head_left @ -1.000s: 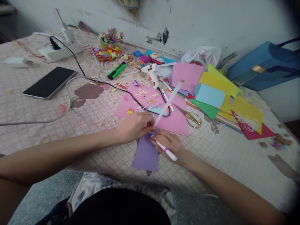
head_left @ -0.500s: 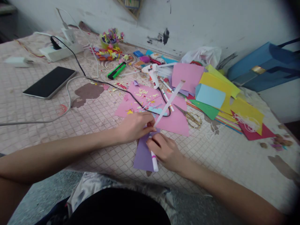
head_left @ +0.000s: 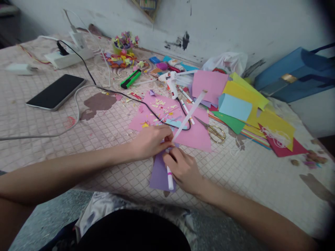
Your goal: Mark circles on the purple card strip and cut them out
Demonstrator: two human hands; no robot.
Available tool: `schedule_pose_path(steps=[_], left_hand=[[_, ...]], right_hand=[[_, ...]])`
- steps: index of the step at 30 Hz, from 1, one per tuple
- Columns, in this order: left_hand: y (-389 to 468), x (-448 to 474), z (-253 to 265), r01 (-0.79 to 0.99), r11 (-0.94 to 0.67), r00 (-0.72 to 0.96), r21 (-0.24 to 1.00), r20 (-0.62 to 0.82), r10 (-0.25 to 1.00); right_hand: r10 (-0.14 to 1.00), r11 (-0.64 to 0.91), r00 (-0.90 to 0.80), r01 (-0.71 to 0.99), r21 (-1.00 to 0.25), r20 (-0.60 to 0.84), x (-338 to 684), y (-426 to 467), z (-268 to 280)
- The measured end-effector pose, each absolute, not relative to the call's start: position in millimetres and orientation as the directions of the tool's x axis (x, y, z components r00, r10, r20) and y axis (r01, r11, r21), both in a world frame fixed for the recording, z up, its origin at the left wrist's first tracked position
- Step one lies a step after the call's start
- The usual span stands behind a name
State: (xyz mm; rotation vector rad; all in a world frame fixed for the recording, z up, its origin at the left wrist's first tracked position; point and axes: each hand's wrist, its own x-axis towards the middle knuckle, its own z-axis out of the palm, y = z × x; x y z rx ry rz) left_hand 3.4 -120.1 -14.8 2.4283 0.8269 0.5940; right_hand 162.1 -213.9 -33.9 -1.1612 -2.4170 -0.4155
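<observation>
My left hand [head_left: 154,140] is closed, its fingers pinched on the lower end of a long translucent white glue stick [head_left: 190,114] with a brownish tip, which slants up to the right. Just below, my right hand [head_left: 184,169] wraps round a white marker [head_left: 170,179] with a pink band, its end pointing toward me. The fingertips of both hands nearly meet and hide where stick and marker come together. Under them lies a strip of purple paper [head_left: 158,173] on the quilted tablecloth.
Beyond the hands, a pink sheet [head_left: 200,139] carries paper scraps, a black cord and a glue gun [head_left: 170,85]. Gold-handled scissors [head_left: 216,132] lie right, near stacked coloured paper [head_left: 235,104]. Leftward are a green cutter [head_left: 131,79], a phone [head_left: 56,92] and a power strip [head_left: 69,57].
The marker's near end has swung slightly left in my right hand. My left hand and the glue stick stay about where they were.
</observation>
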Motion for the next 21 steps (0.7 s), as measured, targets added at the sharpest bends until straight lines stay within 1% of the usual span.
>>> schedule_pose_path(steps=[5, 7, 8, 11, 13, 15, 18, 21], left_hand=[[-119.5, 3.4, -14.5, 0.439, -0.687, 0.719, 0.579, 0.232, 0.655], [-119.5, 3.6, -13.8, 0.434, -0.688, 0.719, 0.582, 0.237, 0.654], [-119.6, 3.7, -13.4, 0.432, -0.686, 0.717, 0.585, 0.239, 0.655], [-119.7, 3.8, -12.2, 0.424, -0.682, 0.713, 0.597, 0.245, 0.657], [-119.5, 3.7, -11.6, 0.427, -0.68, 0.707, 0.596, 0.249, 0.662], [-119.2, 3.6, -11.2, 0.433, -0.677, 0.701, 0.595, 0.25, 0.668], [-118.8, 3.7, -11.0, 0.43, -0.669, 0.698, 0.607, 0.247, 0.672], [-119.0, 3.9, -11.4, 0.432, -0.668, 0.698, 0.606, 0.245, 0.673]], right_hand=[[0.571, 0.727, -0.525, 0.681, -0.092, 0.631, 174.6, -219.2, -32.8], [0.605, 0.719, -0.457, 0.664, -0.202, 0.652, 181.4, -220.1, -30.3], [0.644, 0.698, -0.415, 0.662, -0.272, 0.643, 185.1, -220.1, -28.6], [0.778, 0.567, -0.229, 0.655, -0.499, 0.584, 196.3, -218.7, -22.3], [0.828, 0.484, -0.067, 0.587, -0.649, 0.557, 202.5, -216.3, -18.1], [0.858, 0.427, 0.054, 0.479, -0.767, 0.511, 206.5, -211.9, -14.8], [0.893, 0.37, 0.111, 0.367, -0.853, 0.435, 208.1, -201.4, -13.7], [0.943, 0.295, 0.063, 0.302, -0.907, 0.328, 205.2, -189.7, -17.0]])
